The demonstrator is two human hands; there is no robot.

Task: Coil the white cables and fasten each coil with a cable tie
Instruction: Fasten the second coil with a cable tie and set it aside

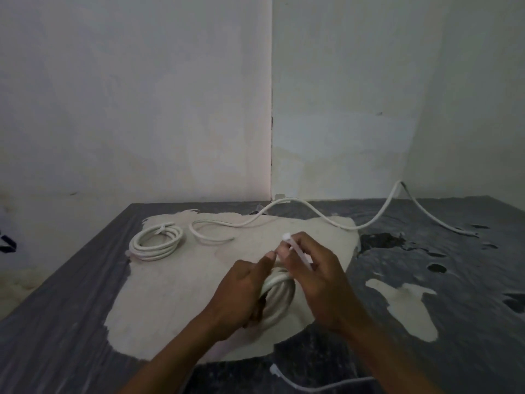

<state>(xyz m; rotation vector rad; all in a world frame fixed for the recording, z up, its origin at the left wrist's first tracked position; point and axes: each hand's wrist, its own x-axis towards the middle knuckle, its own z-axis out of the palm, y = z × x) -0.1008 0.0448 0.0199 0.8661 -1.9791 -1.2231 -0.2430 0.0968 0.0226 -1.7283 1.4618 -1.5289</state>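
Observation:
My left hand [241, 294] grips a coil of white cable [279, 297] held upright just above the table's middle. My right hand [315, 275] pinches a white cable tie [295, 251] at the top of that coil; the tie's head points up and left. A second coil [156, 242], fastened with a tie, lies flat at the back left. A loose white cable [284, 207] snakes from beside that coil across the back of the table and up against the right wall.
The table [71, 322] has a worn dark surface with a large pale bare patch in the middle. Another white cable tie [301, 382] lies near the front edge. Walls meet in a corner close behind the table.

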